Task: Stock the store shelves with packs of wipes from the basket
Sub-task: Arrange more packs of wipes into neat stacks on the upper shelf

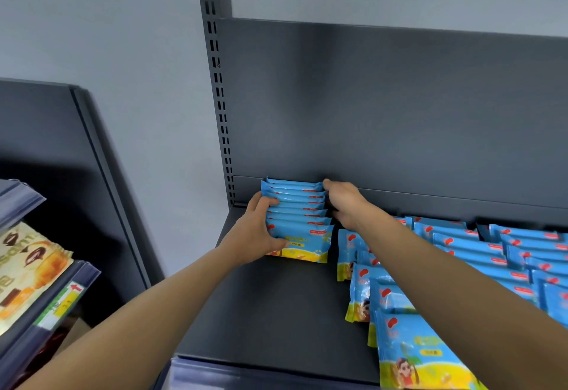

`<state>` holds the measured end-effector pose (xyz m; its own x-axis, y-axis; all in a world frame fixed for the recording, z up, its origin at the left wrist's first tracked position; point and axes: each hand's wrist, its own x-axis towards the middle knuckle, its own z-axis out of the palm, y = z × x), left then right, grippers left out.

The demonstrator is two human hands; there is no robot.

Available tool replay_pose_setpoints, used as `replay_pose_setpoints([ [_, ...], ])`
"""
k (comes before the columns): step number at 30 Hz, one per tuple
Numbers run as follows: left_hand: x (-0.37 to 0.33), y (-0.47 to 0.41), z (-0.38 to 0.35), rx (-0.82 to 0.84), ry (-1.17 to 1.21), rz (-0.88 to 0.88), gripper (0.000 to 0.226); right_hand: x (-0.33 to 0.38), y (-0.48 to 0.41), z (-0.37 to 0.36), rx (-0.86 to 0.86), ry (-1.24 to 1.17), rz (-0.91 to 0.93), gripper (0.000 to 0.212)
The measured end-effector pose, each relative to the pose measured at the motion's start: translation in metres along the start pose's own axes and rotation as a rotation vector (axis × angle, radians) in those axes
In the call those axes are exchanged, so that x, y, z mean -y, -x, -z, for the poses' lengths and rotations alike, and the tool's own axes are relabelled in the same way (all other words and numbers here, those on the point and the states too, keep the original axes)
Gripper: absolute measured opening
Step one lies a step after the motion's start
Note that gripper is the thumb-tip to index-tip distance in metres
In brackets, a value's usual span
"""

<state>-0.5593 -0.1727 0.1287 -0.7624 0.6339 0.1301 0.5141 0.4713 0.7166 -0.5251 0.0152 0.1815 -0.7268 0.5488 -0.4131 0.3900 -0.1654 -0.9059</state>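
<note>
A row of several blue and yellow wipe packs (298, 217) stands upright at the back left of the dark shelf (276, 306). My left hand (255, 230) grips the row's left side, fingers curled over the tops and thumb on the front pack. On the row's right end my right hand (344, 202) presses, fingers reaching to the back pack. More rows of the same packs (479, 254) fill the shelf to the right, partly hidden under my right forearm. No basket is in view.
The shelf's back panel (384, 107) and a slotted upright (219, 100) rise behind the packs. A bare stretch of shelf lies in front of the held row. At left, a neighbouring shelf unit holds snack bags (27, 270) behind a price rail (66, 300).
</note>
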Motion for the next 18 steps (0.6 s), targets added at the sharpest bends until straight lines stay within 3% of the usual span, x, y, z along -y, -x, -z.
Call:
replay_pose_setpoints([
  [5, -0.003, -0.001, 0.002, 0.092, 0.058, 0.042, 0.085, -0.005, 0.008, -0.004, 0.050, -0.187, -0.029, 0.033],
  [11, -0.008, 0.004, 0.004, 0.145, 0.020, 0.115, 0.101, -0.006, 0.010, 0.009, 0.122, -0.315, -0.023, 0.023],
  [15, -0.011, 0.006, 0.008, 0.166, -0.010, 0.131, 0.106, 0.001, 0.009, 0.020, 0.090, -0.184, 0.042, 0.039],
  [18, -0.013, 0.006, 0.013, 0.111, -0.059, 0.124, 0.113, 0.008, 0.010, 0.034, 0.053, -0.053, 0.121, 0.034],
])
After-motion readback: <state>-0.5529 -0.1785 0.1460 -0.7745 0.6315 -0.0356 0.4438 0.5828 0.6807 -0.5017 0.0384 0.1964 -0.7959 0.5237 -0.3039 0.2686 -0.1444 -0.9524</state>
